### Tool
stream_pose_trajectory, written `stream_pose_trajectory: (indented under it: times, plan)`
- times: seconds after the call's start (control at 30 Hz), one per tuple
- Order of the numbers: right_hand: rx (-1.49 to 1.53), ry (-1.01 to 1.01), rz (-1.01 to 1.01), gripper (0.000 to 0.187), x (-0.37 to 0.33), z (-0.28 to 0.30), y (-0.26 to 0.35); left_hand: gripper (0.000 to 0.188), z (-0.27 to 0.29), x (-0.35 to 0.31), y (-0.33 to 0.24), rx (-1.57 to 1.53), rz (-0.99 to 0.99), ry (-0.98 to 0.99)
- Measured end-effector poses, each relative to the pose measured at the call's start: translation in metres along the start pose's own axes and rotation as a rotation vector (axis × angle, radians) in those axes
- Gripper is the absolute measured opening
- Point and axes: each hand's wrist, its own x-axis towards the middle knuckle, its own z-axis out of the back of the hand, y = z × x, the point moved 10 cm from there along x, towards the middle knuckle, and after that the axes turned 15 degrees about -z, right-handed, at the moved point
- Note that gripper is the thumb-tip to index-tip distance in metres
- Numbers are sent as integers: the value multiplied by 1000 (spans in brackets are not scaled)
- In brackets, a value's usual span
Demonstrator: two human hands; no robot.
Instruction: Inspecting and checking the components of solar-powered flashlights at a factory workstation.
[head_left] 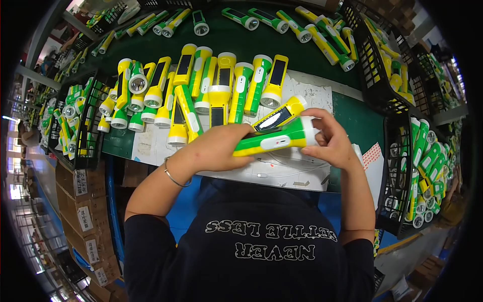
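Note:
In front of my chest a green and yellow flashlight point(267, 143) with a white head lies level, its switch side facing up. My left hand point(221, 147) is wrapped round its tail end. The fingers and thumb of my right hand point(332, 140) grip the white head from the right. Just behind it, a yellow flashlight with a dark solar panel point(277, 117) rests on the white work surface point(314, 95). Farther back stand and lean several more flashlights point(219, 90) in a close group, some panel side up. Below the held flashlight lies a thin white cable point(282, 174).
Black crates full of flashlights stand at the left point(90, 121) and right point(395, 176), with another crate point(370, 55) at the far right. More flashlights point(201, 25) lie along the green table point(211, 38). A red-marked sheet point(372, 157) sits beside my right forearm. Cardboard boxes point(83, 201) are stacked at lower left.

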Motion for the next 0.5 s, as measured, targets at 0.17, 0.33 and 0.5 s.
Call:
stream_pose_trajectory:
  times: [0.17, 0.33, 0.5]
  plan:
    - [-33, -142, -110, 40, 17, -12, -34, 60, 3, 3, 17, -295, 47, -288]
    - [-842, -312, 24, 23, 23, -73, -52, 63, -1, 0, 22, -94, 104, -374]
    - [-629, -275, 30, 22, 20, -58, -42, 62, -4, 0, 24, -98, 165, -414]
